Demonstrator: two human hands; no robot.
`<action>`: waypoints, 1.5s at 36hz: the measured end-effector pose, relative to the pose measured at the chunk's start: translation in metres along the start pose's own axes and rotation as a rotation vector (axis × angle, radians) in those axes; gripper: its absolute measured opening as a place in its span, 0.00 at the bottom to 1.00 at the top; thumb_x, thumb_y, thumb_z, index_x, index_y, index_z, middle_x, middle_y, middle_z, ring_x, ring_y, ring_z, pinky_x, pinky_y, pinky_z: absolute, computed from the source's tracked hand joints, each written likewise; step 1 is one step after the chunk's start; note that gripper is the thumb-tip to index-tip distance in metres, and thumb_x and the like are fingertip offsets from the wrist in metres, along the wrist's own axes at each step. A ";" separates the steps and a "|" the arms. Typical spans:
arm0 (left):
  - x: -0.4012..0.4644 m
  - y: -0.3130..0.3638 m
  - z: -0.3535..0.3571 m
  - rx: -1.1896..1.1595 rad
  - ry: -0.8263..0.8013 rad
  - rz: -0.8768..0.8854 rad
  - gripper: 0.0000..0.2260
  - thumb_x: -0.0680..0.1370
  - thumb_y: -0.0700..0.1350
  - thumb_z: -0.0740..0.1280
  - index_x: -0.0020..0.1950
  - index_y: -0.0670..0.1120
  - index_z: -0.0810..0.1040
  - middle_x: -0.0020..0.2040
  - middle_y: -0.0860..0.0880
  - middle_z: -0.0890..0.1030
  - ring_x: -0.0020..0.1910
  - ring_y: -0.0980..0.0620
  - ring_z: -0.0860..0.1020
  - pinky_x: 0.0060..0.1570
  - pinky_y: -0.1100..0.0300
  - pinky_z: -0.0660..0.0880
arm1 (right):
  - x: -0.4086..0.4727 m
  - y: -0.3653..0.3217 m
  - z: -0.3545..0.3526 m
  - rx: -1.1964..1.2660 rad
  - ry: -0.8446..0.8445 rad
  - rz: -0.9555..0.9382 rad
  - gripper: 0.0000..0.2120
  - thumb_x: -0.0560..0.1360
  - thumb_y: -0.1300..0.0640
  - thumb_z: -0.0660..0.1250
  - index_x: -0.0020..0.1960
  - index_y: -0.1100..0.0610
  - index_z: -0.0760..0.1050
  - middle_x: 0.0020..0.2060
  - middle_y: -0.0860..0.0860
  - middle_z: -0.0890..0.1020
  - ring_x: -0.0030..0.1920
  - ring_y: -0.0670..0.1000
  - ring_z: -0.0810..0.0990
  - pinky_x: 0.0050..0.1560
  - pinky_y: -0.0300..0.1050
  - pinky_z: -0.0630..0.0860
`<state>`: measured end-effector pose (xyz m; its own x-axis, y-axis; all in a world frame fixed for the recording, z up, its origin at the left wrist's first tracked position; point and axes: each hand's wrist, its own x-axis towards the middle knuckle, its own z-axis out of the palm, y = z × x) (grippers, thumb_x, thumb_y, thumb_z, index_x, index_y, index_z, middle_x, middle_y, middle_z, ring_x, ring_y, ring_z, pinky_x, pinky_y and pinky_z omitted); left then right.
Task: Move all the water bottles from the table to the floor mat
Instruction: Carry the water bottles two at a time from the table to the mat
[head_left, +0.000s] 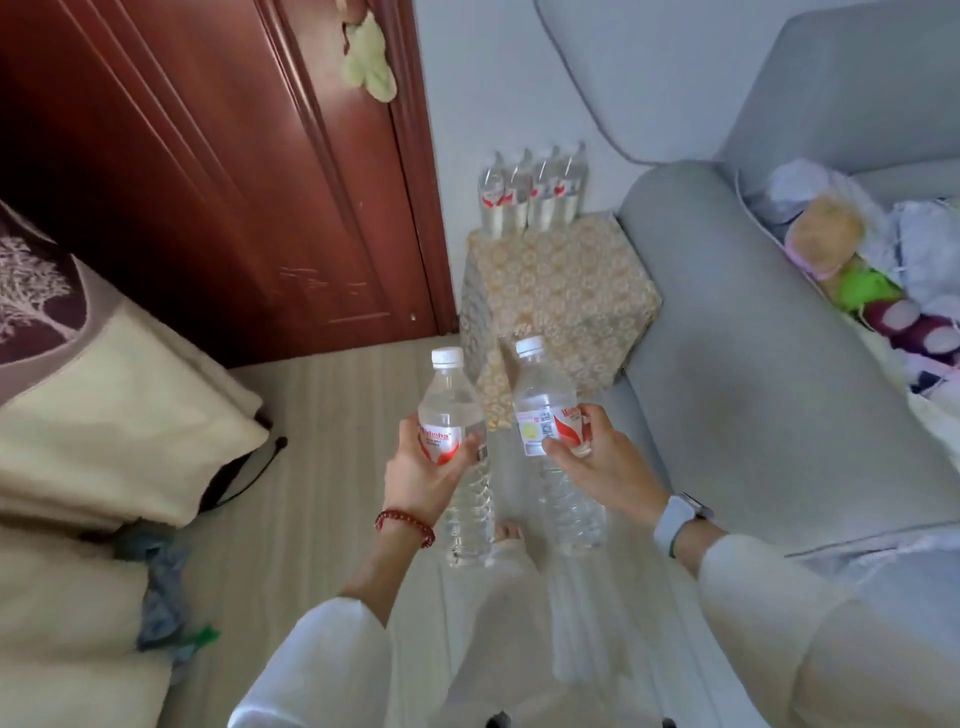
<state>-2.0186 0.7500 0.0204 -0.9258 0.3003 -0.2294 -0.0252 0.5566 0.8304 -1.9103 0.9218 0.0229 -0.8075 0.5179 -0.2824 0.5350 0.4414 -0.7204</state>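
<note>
Left hand (421, 467) grips one water bottle (457, 452) around its red-and-white label, fingers and thumb curled round it. Right hand (597, 452) grips a second water bottle (550, 441) the same way, at the label. Both bottles are clear with white caps, held in the air side by side, apart, caps tilted away from the person and bases toward the body (over the floor (311, 441), not touching it).

Four more bottles (532, 192) stand upright in a tight row at the far edge of the small bench (566, 291), which carries a patterned cover and stands against the wall.

Grey sofa (753, 364) just to the right of the bench, touching or nearly so. Dark red wooden door (208, 182) to the left. Red bead bracelet (405, 525) on the left wrist, watch (675, 519) on the right.
</note>
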 end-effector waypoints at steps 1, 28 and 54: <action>0.026 0.009 0.005 -0.008 -0.008 -0.007 0.17 0.69 0.53 0.72 0.49 0.47 0.68 0.34 0.57 0.74 0.33 0.54 0.73 0.37 0.60 0.69 | 0.025 -0.007 -0.006 0.011 0.006 0.004 0.24 0.72 0.44 0.65 0.62 0.54 0.63 0.53 0.49 0.79 0.51 0.51 0.79 0.49 0.46 0.73; 0.522 0.116 0.210 0.043 -0.224 -0.039 0.30 0.67 0.48 0.75 0.64 0.47 0.64 0.50 0.51 0.75 0.47 0.52 0.75 0.39 0.69 0.68 | 0.562 0.042 -0.080 0.181 -0.029 0.175 0.33 0.67 0.54 0.74 0.64 0.54 0.58 0.53 0.48 0.72 0.52 0.52 0.75 0.46 0.46 0.73; 0.632 0.087 0.246 0.156 -0.307 0.065 0.36 0.67 0.36 0.73 0.69 0.55 0.63 0.67 0.48 0.65 0.64 0.52 0.68 0.59 0.51 0.74 | 0.663 0.055 -0.047 0.285 -0.099 -0.002 0.42 0.68 0.51 0.73 0.74 0.48 0.50 0.65 0.38 0.62 0.65 0.38 0.60 0.64 0.36 0.62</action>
<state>-2.5131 1.1787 -0.1776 -0.7665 0.5447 -0.3402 0.1098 0.6330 0.7663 -2.4048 1.3241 -0.1741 -0.8366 0.4366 -0.3309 0.4530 0.2116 -0.8660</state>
